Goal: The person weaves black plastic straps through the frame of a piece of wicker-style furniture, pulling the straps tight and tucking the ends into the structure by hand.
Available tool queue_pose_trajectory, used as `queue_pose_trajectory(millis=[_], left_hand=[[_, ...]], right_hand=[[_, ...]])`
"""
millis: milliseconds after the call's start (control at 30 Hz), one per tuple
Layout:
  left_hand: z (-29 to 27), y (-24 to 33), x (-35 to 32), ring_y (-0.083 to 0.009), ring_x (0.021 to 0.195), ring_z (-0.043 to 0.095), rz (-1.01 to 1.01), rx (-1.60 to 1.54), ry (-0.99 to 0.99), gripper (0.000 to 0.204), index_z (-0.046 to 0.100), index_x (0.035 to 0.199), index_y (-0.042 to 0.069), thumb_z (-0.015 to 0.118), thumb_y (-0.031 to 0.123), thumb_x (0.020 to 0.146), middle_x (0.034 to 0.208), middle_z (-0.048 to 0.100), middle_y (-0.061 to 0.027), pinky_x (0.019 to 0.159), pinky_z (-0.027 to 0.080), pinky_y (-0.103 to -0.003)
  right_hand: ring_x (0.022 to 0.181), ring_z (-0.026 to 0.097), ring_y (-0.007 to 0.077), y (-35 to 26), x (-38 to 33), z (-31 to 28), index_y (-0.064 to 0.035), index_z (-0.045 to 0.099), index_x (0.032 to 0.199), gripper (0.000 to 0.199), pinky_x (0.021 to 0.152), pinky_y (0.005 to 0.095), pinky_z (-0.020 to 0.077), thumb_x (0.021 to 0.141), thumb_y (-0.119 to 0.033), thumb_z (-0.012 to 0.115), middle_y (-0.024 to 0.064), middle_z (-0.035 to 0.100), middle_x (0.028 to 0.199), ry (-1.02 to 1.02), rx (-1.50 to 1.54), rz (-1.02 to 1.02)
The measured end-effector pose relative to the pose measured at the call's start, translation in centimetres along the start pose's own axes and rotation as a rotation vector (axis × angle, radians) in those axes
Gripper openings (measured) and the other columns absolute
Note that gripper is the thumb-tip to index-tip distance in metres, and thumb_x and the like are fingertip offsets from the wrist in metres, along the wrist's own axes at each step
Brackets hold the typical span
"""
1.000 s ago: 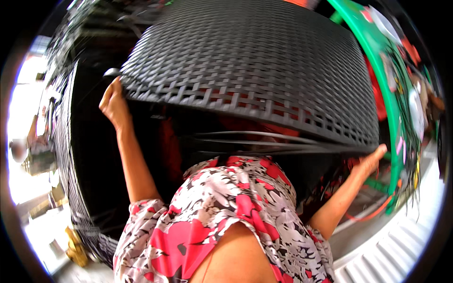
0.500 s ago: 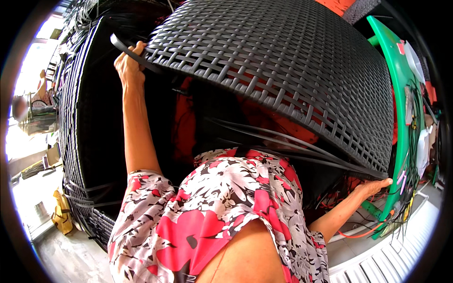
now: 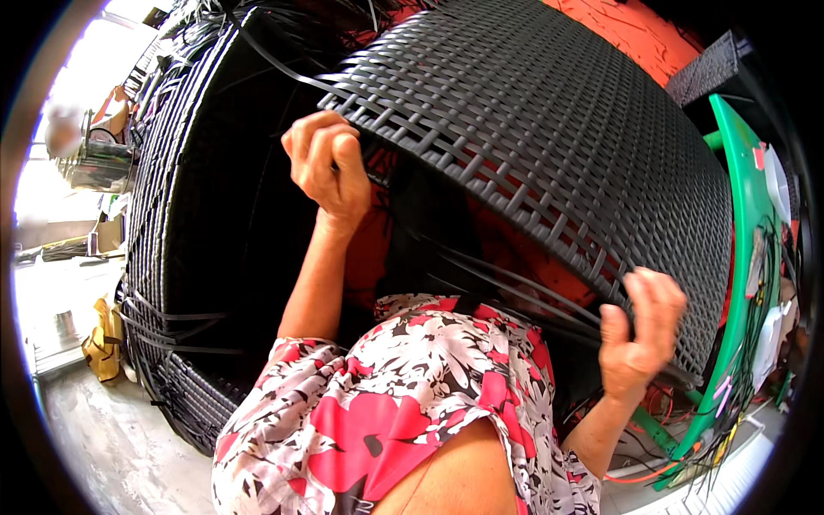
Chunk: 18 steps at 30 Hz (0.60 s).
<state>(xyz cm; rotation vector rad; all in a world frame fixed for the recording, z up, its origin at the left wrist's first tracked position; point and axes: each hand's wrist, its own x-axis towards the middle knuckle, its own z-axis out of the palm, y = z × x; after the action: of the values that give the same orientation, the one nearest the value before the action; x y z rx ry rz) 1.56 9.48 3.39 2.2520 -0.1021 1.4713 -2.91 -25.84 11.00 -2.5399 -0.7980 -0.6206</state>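
Note:
A large dark grey woven wicker panel (image 3: 532,112) slants across in front of me, its near edge a row of open loops. Just below its left corner is my left hand (image 3: 330,172), fingers curled in; what they hold, if anything, is hidden. A flat dark strip (image 3: 273,62) arches from the upper left to that corner. My right hand (image 3: 639,335) is raised by the panel's right near edge, thumb and fingers apart, slightly blurred. Several loose grey strips (image 3: 515,287) run under the panel toward the right hand.
At left stands a tall black woven piece (image 3: 163,215) with strips hanging from it. A green plastic chair part (image 3: 734,257) with cords over it is at right. Red surface (image 3: 627,34) shows behind the panel. A yellow bag (image 3: 105,339) rests at far left.
My left hand has left the strip at the corner and moved right and down. My right hand has come off the right corner, rising inward. The panel appears shifted right and down.

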Motion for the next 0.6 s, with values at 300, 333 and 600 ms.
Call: queue_pose_trajectory(millis=[300,333,600], left_hand=[[1.6,-0.1,-1.7,-0.0282,0.088,0.056,0.033,-0.11,-0.035,0.021,0.062,0.08,0.0,0.063,0.022,0.082,0.086,0.059,-0.0103,0.084,0.04,-0.038],[1.8,0.0,-1.8,-0.028,0.089,0.056,0.038,-0.089,-0.022,0.023,0.062,0.081,0.0,0.063,0.023,0.082,0.087,0.059,-0.0104,0.085,0.04,-0.038],[3.3,-1.4,-0.4,-0.0287,0.095,0.059,0.041,0.007,-0.183,0.026,0.064,0.09,0.0,0.064,0.026,0.084,0.096,0.062,-0.0119,0.094,0.04,-0.042]], right_hand=[[0.088,0.053,0.0263,-1.1,1.8,3.3,-0.0043,0.064,0.097,0.037,0.077,0.0395,0.0421,0.063,-0.01,0.077,0.0064,0.056,0.093,-0.132,0.003,-0.077],[0.088,0.053,0.0261,-1.3,1.8,3.3,-0.0051,0.065,0.098,0.04,0.078,0.0394,0.0423,0.06,-0.005,0.078,0.0059,0.055,0.092,-0.137,-0.003,-0.063],[0.09,0.052,0.0267,-1.3,1.8,4.3,-0.0061,0.066,0.103,0.05,0.08,0.0397,0.0427,0.055,0.003,0.078,0.0063,0.054,0.093,-0.127,0.018,-0.018]])
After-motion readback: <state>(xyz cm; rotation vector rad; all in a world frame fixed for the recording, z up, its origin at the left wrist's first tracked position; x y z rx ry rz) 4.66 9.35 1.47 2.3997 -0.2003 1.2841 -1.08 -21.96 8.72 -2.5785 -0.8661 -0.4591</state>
